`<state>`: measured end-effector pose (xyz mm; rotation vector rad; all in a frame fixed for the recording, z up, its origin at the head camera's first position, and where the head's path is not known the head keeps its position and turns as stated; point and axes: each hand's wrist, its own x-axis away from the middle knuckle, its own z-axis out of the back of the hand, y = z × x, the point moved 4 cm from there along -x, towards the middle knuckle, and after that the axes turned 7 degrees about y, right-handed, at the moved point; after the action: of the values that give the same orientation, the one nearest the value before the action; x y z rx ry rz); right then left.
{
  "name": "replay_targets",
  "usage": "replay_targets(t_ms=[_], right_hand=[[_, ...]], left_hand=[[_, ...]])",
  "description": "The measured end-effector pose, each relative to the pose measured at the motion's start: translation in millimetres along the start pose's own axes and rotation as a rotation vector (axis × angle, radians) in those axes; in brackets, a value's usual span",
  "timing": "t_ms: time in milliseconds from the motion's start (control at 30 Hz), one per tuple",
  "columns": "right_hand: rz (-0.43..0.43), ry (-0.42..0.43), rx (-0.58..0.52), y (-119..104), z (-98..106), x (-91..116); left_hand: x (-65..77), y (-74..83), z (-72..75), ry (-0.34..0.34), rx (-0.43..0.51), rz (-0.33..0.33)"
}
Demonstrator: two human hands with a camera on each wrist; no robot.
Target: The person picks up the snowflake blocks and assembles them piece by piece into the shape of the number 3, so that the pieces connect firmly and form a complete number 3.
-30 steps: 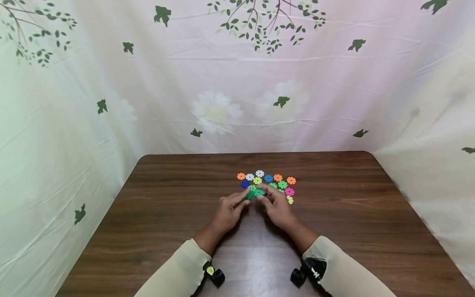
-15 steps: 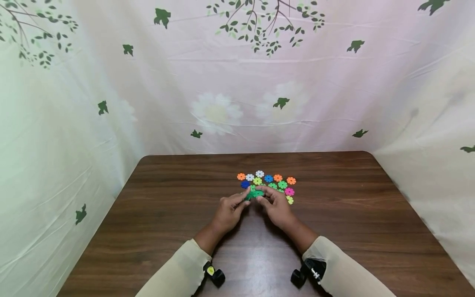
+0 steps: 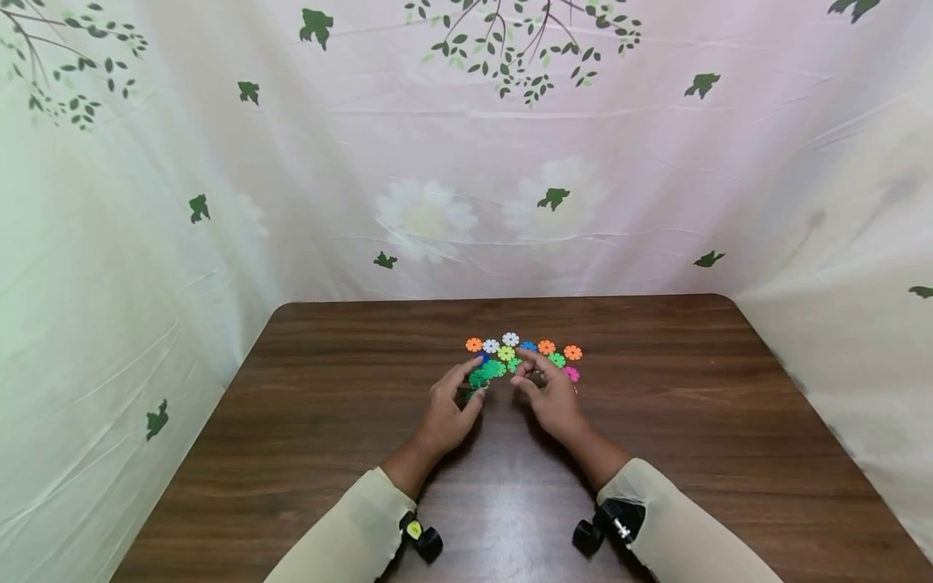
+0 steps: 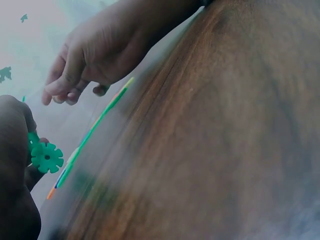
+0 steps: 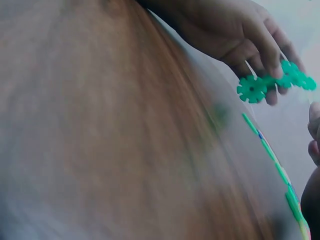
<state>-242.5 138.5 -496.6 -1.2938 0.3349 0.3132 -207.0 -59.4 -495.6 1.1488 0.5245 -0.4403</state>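
Note:
My left hand (image 3: 446,411) pinches several joined green notched flower discs (image 3: 487,372) between thumb and fingers, just over the table. In the right wrist view these green discs (image 5: 252,90) form a short linked cluster sticking out past the fingers. The left wrist view shows one green disc (image 4: 47,157) of it beside the near fingers. My right hand (image 3: 552,405) is apart from the cluster, fingers loosely bent with nothing seen in them. Its fingertips overlap the spread of loose discs in the head view, close to a green disc (image 3: 513,364).
Loose flower discs lie flat beyond the hands: orange (image 3: 474,345), white (image 3: 510,339), yellow (image 3: 506,353), pink (image 3: 572,374) and others, some partly covered by the right hand. The brown wooden table (image 3: 350,421) ends at a printed cloth backdrop (image 3: 466,162).
My right hand has let go of the green cluster and shifted slightly right, its index finger reaching farther forward. The left hand keeps the cluster, now tipped a little to the left.

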Motion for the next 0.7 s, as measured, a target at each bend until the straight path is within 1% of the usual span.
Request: replay_targets(t_ms=[167, 300, 467, 567, 700], right_hand=[[0.046, 0.077, 0.039, 4.9, 8.6, -5.3], [0.077, 0.110, 0.081, 5.7, 12.7, -8.4], [0.062, 0.136, 0.178, 7.8, 15.4, -9.5], [0.046, 0.136, 0.236, 9.6, 16.6, -9.6], [-0.018, 0.114, 0.291, 14.4, 19.4, -9.8]], left_hand=[[0.2, 2.0, 0.6, -0.013, -0.020, 0.044], [0.1, 2.1, 0.6, -0.015, -0.035, 0.062], [0.5, 1.9, 0.3, -0.028, -0.042, 0.078], [0.7, 1.8, 0.1, -0.040, -0.048, 0.092], [0.8, 1.1, -0.4, -0.058, -0.060, 0.121]])
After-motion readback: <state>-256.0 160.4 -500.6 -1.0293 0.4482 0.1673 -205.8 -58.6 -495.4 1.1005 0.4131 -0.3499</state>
